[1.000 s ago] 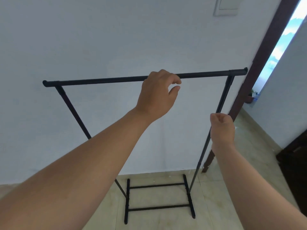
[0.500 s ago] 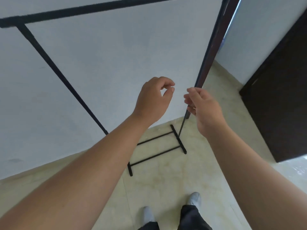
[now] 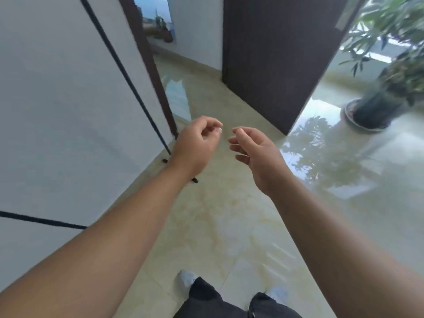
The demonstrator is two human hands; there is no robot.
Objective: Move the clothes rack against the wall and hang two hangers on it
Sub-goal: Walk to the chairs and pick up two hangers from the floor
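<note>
Against the left wall, clothes rack: thin light stiff tubing, grab uprights; left hand and right hand loosely curled, empty.

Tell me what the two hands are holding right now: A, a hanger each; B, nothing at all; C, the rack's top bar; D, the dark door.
B: the left hand and right hand hang loosely curled over the tiled floor with nothing in either, the rack's black pole stands apart by the white wall, and no hanger is in view.
</note>
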